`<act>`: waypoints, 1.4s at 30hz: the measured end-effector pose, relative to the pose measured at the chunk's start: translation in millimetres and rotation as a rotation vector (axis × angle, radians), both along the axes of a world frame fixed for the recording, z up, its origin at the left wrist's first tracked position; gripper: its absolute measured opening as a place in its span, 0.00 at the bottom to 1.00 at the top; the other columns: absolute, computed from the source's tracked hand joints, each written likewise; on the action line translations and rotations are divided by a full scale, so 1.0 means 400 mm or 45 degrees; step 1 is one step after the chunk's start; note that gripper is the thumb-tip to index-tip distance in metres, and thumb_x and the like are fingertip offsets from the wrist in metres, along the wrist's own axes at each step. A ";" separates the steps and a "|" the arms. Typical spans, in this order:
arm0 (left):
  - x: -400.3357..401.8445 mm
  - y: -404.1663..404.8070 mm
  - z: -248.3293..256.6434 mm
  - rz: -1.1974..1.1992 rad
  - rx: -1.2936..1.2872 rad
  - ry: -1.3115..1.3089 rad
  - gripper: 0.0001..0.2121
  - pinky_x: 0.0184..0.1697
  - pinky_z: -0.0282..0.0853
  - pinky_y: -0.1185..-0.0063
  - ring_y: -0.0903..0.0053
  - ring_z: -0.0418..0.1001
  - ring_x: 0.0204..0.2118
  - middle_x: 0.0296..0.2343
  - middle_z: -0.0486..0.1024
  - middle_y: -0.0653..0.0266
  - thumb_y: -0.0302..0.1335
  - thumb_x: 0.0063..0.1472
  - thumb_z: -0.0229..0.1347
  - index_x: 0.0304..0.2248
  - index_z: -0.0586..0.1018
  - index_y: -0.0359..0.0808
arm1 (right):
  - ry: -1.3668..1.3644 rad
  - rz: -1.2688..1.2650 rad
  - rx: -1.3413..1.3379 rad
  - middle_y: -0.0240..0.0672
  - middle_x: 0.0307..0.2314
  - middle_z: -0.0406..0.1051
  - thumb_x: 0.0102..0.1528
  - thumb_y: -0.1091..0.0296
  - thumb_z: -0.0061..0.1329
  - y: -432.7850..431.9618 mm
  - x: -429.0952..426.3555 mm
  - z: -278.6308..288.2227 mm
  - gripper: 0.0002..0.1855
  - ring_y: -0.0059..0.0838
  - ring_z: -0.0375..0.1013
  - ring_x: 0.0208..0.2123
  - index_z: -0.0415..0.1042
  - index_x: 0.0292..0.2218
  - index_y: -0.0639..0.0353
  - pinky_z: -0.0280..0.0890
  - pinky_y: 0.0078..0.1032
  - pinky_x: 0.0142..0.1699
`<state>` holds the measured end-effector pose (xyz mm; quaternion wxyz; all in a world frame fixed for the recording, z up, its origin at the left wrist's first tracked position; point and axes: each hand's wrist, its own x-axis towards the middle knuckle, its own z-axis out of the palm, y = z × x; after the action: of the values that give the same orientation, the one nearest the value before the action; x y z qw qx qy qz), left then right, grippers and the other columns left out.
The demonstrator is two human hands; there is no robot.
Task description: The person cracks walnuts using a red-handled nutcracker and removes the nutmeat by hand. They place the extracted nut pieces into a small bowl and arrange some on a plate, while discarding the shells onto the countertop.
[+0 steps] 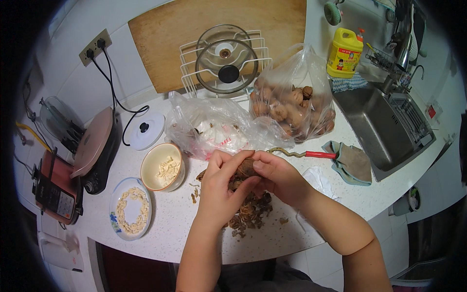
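Note:
A brown walnut (pixel 246 168) is held between both of my hands above the counter. My left hand (pixel 220 182) wraps its fingers over the near left side. My right hand (pixel 279 175) presses the thumb and fingers against it from the right. Under the hands lies a heap of dark shell and skin fragments (pixel 251 215), partly covered by them. To the left, a cream bowl (pixel 147 166) contains pale peeled nut pieces (pixel 168 171). Nearer me, more pale pieces (pixel 123 219) form a ring on a white plate (pixel 114 197) with a blue floral mark.
Behind my hands are a crumpled plastic bag (pixel 222 135) and a clear bag of walnuts (pixel 292 106). A red-handled metal tool (pixel 321 155) lies by a grey-brown cloth (pixel 352 164). Right is a sink (pixel 375 124); left, a pink electric pan (pixel 96 142). Glass lids (pixel 226 82) stand in a white rack.

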<state>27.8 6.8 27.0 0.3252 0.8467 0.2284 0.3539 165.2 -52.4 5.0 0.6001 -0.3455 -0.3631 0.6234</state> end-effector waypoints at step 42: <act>0.005 0.014 -0.052 0.177 0.239 -0.184 0.09 0.29 0.62 0.79 0.71 0.68 0.25 0.22 0.69 0.60 0.26 0.54 0.44 0.32 0.71 0.32 | -0.423 -0.205 0.198 0.24 0.23 0.61 0.55 0.56 0.33 -0.003 -0.030 -0.012 0.17 0.10 0.55 0.21 0.62 0.38 0.60 0.51 0.09 0.25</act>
<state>29.9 12.5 6.1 0.2349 0.8278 0.2283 0.4554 153.3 -53.6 0.3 0.6048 -0.4240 -0.4753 0.4779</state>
